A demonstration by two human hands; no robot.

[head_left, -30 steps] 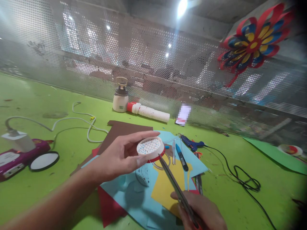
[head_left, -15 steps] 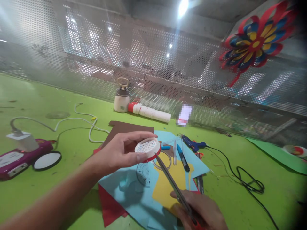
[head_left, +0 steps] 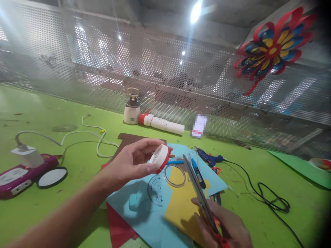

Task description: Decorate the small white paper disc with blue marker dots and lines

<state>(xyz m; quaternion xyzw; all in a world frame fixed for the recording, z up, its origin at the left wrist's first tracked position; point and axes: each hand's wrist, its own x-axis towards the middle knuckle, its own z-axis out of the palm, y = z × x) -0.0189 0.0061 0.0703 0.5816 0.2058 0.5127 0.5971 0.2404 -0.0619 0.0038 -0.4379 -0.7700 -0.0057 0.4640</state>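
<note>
My left hand [head_left: 126, 165] pinches a shallow white round lid-like piece [head_left: 162, 156] by its rim, thumb below and fingers above. A red strip with cut notches runs round its far edge, and the piece is tilted. In my right hand [head_left: 230, 224] are scissors [head_left: 199, 193] with red handles, blades nearly closed, pointing up and apart from the round piece. Below lie light blue paper [head_left: 152, 224], yellow paper [head_left: 178, 206], red paper [head_left: 116, 224] and brown paper [head_left: 126, 140]. A clear protractor [head_left: 155, 191], a tape ring [head_left: 165, 176] and a blue marker [head_left: 198, 175] rest on the sheets.
A blue glue gun [head_left: 213, 159] with a black cord lies right. A purple power strip [head_left: 15, 181] with a white charger [head_left: 28, 156] is left. A sprayer bottle [head_left: 131, 113] and white tube [head_left: 167, 124] stand near the perforated screen [head_left: 103, 62]. A paper flower [head_left: 272, 51] hangs upper right.
The scissors have come away from the round piece, moving right and down. My left hand has turned the piece more edge-on, so its notched red strip shows more.
</note>
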